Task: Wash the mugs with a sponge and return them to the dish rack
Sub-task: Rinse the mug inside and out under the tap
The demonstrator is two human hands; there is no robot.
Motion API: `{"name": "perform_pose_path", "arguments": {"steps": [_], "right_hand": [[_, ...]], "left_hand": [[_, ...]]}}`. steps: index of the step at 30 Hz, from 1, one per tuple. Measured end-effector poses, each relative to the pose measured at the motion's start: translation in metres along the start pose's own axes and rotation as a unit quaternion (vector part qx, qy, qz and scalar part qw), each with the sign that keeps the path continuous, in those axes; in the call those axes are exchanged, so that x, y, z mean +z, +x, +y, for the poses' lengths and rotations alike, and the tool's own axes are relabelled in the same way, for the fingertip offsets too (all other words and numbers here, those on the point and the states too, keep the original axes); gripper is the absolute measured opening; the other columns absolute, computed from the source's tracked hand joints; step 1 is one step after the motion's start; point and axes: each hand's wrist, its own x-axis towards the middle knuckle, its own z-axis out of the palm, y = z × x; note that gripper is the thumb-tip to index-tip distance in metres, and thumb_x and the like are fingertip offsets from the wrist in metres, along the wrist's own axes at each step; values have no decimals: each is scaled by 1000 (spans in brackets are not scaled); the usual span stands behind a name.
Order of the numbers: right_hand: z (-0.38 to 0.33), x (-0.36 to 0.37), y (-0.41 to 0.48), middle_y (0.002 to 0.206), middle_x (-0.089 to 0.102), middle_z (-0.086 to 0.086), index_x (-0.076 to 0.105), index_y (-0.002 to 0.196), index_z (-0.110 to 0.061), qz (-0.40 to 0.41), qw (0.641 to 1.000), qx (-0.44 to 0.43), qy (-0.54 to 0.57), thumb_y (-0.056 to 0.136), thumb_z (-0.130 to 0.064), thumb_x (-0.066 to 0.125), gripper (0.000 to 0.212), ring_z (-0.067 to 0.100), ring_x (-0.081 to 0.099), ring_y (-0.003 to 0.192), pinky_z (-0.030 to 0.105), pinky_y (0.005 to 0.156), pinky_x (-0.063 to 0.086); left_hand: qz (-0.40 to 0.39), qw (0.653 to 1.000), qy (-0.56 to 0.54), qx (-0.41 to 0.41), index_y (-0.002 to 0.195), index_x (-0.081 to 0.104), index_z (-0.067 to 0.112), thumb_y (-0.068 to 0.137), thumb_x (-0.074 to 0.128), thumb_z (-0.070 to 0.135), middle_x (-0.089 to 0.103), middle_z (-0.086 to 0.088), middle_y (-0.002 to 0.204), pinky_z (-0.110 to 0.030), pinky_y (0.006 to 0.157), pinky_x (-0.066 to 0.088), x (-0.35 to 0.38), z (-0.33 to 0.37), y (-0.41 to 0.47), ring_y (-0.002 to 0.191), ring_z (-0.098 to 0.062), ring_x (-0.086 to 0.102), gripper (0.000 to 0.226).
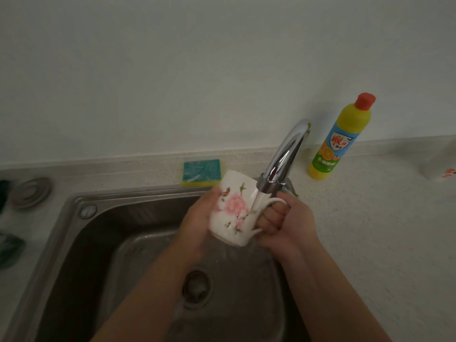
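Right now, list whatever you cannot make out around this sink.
All in the head view:
- Inside of the mug: hidden by its own wall, so whether it is clean cannot be told.
- White object: blurred and cut off by the right edge; possibly another mug.
- Dark green things: blurred and cut off by the left edge.
- Label text on the bottle: too small and blurred to read.
- Dish rack: outside the frame.

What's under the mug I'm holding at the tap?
Water spills off the mug into the steel sink, drain nearer the camera. The floor directly beneath is hidden by the mug.
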Motion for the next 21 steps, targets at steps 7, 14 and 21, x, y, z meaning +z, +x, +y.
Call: {"name": "perform_pose_path", "arguments": {"steps": [7,14,21], "right_hand": [[26,-30,6,35,22,-5,26,47,-20,22,965,92,244,81,-10,38,37,10,19,29,17,67,37],[61,-41,15,59,37,-16,49,70,-26,102,922,116,354,94,-18,43,26,-3,40,45,23,47,52],[65,-32,9,64,54,-18,56,96,-42,135,914,93,371,90,-9,33,40,-10,50,57,27,81,54]], "left_hand": [[137,975,-42,167,96,66,20,103,32,30,68,-9,103,-37,84,51,26,-3,0,96,-24,63,36],[100,743,491,443,93,64,17,95,26,35,63,5,88,-22,71,43,46,9,-16,78,-11,57,42],[115,853,436,263,86,66,18,97,36,28,62,3,85,-19,65,37,52,30,-5,74,-10,52,34]]}}
